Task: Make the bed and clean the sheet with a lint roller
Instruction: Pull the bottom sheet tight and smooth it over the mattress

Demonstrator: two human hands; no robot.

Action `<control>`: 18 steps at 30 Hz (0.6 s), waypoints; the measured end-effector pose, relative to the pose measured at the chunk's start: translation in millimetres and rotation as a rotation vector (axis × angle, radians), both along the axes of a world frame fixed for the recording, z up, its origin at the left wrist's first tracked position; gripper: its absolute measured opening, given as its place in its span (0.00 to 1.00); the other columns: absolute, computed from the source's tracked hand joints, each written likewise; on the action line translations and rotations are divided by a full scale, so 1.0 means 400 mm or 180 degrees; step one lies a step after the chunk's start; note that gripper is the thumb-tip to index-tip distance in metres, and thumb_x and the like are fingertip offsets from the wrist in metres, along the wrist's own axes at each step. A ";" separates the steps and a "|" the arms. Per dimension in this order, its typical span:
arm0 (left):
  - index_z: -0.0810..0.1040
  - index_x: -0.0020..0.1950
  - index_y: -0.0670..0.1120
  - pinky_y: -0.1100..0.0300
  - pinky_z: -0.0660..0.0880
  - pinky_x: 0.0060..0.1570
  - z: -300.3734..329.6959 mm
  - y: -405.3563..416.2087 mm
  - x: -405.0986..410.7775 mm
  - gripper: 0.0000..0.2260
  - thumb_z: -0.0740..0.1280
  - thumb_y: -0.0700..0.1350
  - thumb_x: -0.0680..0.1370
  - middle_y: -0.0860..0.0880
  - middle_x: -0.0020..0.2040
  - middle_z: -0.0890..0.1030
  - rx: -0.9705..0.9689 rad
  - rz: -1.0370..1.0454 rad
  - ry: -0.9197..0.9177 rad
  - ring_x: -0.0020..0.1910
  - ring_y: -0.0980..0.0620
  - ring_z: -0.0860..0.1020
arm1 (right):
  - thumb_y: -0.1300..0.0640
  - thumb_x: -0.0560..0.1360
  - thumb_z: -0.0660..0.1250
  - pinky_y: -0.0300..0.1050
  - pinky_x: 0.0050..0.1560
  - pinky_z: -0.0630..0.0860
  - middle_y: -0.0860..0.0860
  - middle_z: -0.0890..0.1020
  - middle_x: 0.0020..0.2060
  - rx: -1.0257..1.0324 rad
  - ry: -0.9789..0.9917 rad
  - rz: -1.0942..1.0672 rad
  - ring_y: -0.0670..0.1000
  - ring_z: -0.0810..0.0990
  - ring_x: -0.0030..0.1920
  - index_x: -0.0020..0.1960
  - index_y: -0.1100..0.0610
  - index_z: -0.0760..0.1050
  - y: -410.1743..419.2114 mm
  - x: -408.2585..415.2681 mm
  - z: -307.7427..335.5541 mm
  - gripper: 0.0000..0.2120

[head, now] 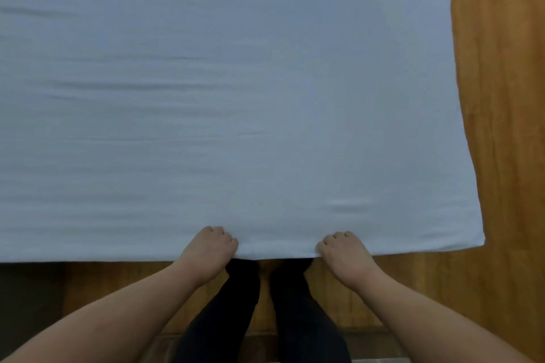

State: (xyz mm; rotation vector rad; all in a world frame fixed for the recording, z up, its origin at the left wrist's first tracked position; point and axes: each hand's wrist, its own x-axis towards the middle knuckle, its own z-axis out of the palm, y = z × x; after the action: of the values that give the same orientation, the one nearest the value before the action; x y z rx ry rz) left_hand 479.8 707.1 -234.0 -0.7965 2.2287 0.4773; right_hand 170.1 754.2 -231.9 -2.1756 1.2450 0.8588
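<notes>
1. The left hand [210, 247] had a closed grip, its fingers curled over the near edge of the sheet [236, 97] and pinching the cloth.
2. The right hand [343, 250] gripped the same edge likewise, a little apart from the left.
3. The pale blue sheet lay spread flat over the bed, faintly creased, its near right corner visible.
4. A wooden floor [501, 97] showed beside and below the bed; dark-clad legs [244, 303] stood between the forearms.

Both bare forearms reach forward and down, converging slightly | left hand [211, 244] knuckles up, fingers curled tight in a grip | right hand [342, 249] mirrors it, fingers curled under | hands apart, level | legs in dark trousers [233, 312] stand between the arms
</notes>
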 end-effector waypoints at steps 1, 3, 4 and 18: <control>0.74 0.56 0.45 0.52 0.67 0.47 -0.008 0.001 0.003 0.10 0.57 0.37 0.78 0.46 0.51 0.78 0.0043 -0.0045 0.0010 0.52 0.43 0.75 | 0.59 0.71 0.70 0.47 0.45 0.72 0.53 0.81 0.43 0.0071 -0.0015 0.0016 0.55 0.80 0.43 0.48 0.54 0.78 -0.006 -0.001 0.002 0.07; 0.76 0.55 0.46 0.53 0.69 0.47 -0.002 -0.012 0.004 0.10 0.58 0.38 0.78 0.47 0.50 0.79 0.0042 -0.0068 0.0098 0.52 0.44 0.76 | 0.62 0.78 0.57 0.51 0.52 0.68 0.54 0.79 0.53 0.0188 0.0024 0.0173 0.58 0.77 0.53 0.58 0.55 0.74 -0.011 -0.014 -0.015 0.12; 0.77 0.53 0.47 0.54 0.69 0.45 0.002 -0.018 0.007 0.08 0.61 0.39 0.78 0.47 0.48 0.80 -0.0022 -0.0147 0.0174 0.50 0.45 0.77 | 0.62 0.79 0.55 0.52 0.53 0.67 0.54 0.79 0.54 0.0239 0.0018 0.0269 0.58 0.76 0.54 0.59 0.55 0.74 -0.016 -0.018 -0.015 0.14; 0.76 0.54 0.44 0.52 0.67 0.44 -0.029 -0.033 0.007 0.10 0.58 0.36 0.78 0.44 0.49 0.80 0.0677 -0.0336 0.0246 0.51 0.42 0.76 | 0.65 0.79 0.57 0.48 0.50 0.68 0.55 0.81 0.56 0.0777 0.0538 0.0658 0.58 0.80 0.56 0.57 0.57 0.78 -0.065 0.050 -0.008 0.13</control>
State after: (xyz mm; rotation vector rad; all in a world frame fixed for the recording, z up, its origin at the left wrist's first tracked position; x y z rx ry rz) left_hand 482.7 694.0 -245.7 -0.5554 2.2314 0.6902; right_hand 190.1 728.3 -234.9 -2.0912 0.9418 1.2332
